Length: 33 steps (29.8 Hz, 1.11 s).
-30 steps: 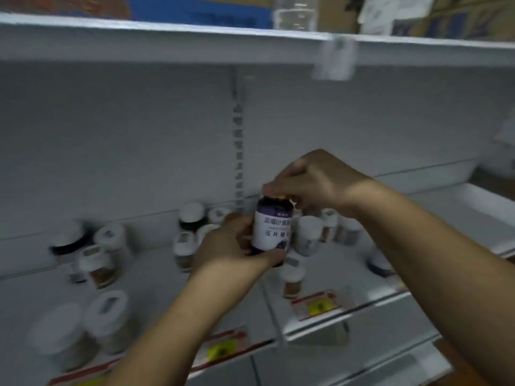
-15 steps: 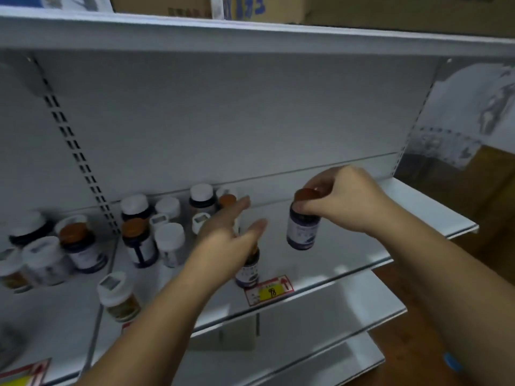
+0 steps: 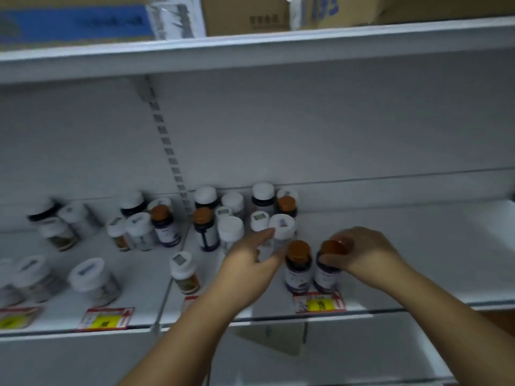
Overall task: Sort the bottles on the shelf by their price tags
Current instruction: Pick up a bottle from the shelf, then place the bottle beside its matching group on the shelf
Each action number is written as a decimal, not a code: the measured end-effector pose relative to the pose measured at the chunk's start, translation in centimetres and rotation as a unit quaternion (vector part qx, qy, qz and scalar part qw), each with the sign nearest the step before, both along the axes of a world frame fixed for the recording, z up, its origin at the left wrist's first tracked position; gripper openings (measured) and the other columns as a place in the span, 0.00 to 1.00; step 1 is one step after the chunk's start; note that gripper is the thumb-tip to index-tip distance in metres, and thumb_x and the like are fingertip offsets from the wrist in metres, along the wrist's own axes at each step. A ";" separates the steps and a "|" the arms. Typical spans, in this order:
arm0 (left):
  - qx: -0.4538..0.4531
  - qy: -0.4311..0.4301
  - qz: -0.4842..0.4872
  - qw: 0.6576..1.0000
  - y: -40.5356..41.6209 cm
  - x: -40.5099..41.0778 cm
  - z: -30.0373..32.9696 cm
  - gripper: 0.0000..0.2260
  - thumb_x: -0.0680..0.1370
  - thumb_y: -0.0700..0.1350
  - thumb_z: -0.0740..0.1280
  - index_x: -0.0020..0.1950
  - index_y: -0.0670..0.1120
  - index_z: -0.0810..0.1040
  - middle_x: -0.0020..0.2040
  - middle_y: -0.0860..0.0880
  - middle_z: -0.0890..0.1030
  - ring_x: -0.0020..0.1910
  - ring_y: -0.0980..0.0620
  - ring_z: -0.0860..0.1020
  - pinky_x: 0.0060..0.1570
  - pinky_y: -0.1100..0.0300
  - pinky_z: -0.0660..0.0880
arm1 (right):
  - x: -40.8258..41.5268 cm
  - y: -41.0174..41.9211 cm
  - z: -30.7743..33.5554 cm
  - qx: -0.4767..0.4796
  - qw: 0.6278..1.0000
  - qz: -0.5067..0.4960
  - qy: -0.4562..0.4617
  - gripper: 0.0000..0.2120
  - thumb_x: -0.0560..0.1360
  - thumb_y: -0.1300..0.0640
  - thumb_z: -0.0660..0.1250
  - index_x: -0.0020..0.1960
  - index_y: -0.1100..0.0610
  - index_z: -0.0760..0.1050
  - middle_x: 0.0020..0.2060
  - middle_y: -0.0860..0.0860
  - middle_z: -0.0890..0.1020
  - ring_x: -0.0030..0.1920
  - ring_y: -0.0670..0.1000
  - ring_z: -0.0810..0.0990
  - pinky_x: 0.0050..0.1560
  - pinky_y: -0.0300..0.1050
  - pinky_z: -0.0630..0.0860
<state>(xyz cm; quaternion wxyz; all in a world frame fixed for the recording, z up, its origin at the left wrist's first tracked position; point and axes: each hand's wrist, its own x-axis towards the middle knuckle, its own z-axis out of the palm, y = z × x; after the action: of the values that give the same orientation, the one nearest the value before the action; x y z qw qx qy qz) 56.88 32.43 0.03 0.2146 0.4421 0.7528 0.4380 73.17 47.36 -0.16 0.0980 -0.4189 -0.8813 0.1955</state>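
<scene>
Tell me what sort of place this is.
Probably a shop aisle, perhaps a pharmacy. A white metal shelf holds many small bottles, red-and-yellow price tags are clipped along its front edge, and cardboard boxes sit on the shelf above.

Above me, on the top shelf, I see a blue-printed carton (image 3: 75, 25) at the left and a brown cardboard box (image 3: 245, 15) beside it, with a crumpled plastic sheet (image 3: 175, 19) between the two. Further right sits another cardboard box (image 3: 418, 8) with blue digits on a pale wrapping. Behind the middle level I face a plain white back panel (image 3: 334, 126), and a slotted metal upright (image 3: 167, 143) runs down it at a slant. Below, I make out the white edge of a lower shelf (image 3: 376, 355), blurred
</scene>
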 end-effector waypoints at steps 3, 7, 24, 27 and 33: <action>0.011 0.028 0.007 1.000 -1.5 -1.7 0.5 0.22 0.70 0.56 0.64 0.63 0.53 0.75 0.60 0.53 0.80 0.51 0.56 0.78 0.56 0.62 0.75 | 0.0 0.2 0.2 0.024 1.000 -0.003 0.008 0.20 0.63 0.31 0.65 0.40 0.48 0.78 0.41 0.47 0.83 0.39 0.49 0.78 0.37 0.39 0.68; 0.032 0.025 0.044 0.998 -3.5 -4.6 1.5 0.16 0.73 0.51 0.66 0.61 0.55 0.76 0.57 0.56 0.81 0.55 0.60 0.76 0.54 0.71 0.72 | -3.5 -1.6 2.9 0.019 0.985 -0.009 0.170 0.28 0.58 0.19 0.52 0.50 0.32 0.71 0.48 0.41 0.76 0.39 0.48 0.75 0.46 0.45 0.71; 0.105 -0.003 0.219 0.970 -25.6 -31.8 2.0 0.11 0.75 0.48 0.67 0.58 0.57 0.78 0.55 0.56 0.81 0.55 0.56 0.78 0.51 0.63 0.76 | -47.3 -21.4 2.2 0.011 0.926 0.348 0.145 0.20 0.75 0.58 0.64 0.67 0.57 0.70 0.65 0.56 0.74 0.63 0.55 0.72 0.61 0.43 0.67; 0.111 -0.026 0.235 0.965 -28.9 -36.7 0.9 0.11 0.75 0.47 0.66 0.56 0.58 0.78 0.56 0.62 0.78 0.55 0.62 0.75 0.47 0.73 0.70 | -53.0 -21.9 0.7 0.037 0.930 0.358 0.081 0.22 0.76 0.61 0.62 0.69 0.57 0.67 0.67 0.55 0.71 0.65 0.55 0.70 0.60 0.41 0.63; 0.115 -0.067 0.207 0.969 -30.0 -41.2 -1.1 0.11 0.75 0.44 0.67 0.50 0.62 0.79 0.54 0.65 0.78 0.51 0.76 0.74 0.41 0.85 0.67 | -55.7 -21.4 -1.6 0.139 0.926 0.344 -0.061 0.17 0.75 0.60 0.60 0.64 0.60 0.71 0.60 0.59 0.72 0.59 0.58 0.69 0.53 0.48 0.66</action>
<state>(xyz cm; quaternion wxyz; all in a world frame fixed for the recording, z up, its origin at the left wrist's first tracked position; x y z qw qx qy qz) 15.64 2.40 -1.04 0.1169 0.2685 0.7563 0.5850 17.49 25.92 -1.75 0.0284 -0.0829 -0.9939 0.0667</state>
